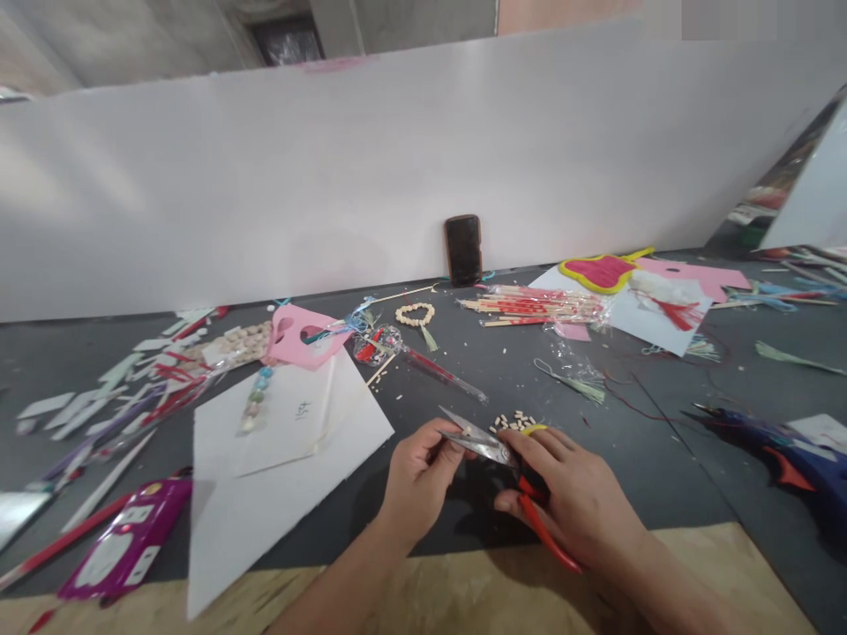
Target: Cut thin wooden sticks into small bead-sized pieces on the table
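Note:
My right hand (579, 481) is closed around the red handles of a pair of scissors (486, 447), whose blades are spread and point left. Close to the blade tips, my left hand (420, 476) pinches a small pale piece (467, 430), perhaps cut from a thin wooden stick; most of it is hidden by the fingers. Just beyond the scissors lies a little pile of short pale pieces (514, 421) on the dark table. A yellow rim (535, 429) shows beside my right fingers, and I cannot tell what it belongs to.
A phone (463, 250) leans against the white board (297, 194). Bagged red-tipped sticks (535, 307) and a beaded ring (416, 315) lie ahead. White paper (278, 520) and a purple toy-like case (125, 538) are leftward. A blue glue gun (781, 459) lies on the right.

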The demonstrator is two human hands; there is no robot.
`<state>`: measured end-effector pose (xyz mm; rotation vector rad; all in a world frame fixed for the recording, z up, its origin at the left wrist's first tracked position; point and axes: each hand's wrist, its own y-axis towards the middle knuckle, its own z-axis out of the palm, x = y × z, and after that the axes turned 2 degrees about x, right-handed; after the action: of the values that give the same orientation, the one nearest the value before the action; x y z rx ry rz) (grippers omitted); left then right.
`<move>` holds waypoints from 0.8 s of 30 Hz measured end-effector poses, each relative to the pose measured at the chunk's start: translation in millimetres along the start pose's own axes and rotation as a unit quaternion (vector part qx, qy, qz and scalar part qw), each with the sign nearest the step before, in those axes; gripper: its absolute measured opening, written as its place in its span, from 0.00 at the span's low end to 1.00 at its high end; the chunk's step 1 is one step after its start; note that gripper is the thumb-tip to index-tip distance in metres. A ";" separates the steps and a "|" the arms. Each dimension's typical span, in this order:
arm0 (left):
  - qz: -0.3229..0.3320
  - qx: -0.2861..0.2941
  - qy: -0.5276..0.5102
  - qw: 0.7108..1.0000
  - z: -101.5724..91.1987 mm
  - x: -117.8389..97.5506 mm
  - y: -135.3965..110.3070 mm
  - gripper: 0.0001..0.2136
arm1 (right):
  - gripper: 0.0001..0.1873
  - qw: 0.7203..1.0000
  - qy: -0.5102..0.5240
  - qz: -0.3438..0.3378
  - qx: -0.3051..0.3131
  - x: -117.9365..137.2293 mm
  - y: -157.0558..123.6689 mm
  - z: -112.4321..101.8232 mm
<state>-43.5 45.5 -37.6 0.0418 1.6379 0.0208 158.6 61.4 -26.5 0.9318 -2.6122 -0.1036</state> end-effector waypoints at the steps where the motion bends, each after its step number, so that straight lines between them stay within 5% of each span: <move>1: -0.001 0.002 0.000 1.000 -0.3 0.5 0.1 0.10 | 0.27 1.000 0.001 -0.001 0.002 0.0 0.3 -0.5; 24: -0.007 -0.001 0.021 1.000 -0.3 -6.5 0.5 0.08 | 0.23 1.000 0.007 -0.001 -0.003 -4.3 -2.0 6.8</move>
<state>-43.3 45.7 -31.1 0.0282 1.6799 0.0127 160.5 62.2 -34.5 0.9287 -2.5971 -0.1060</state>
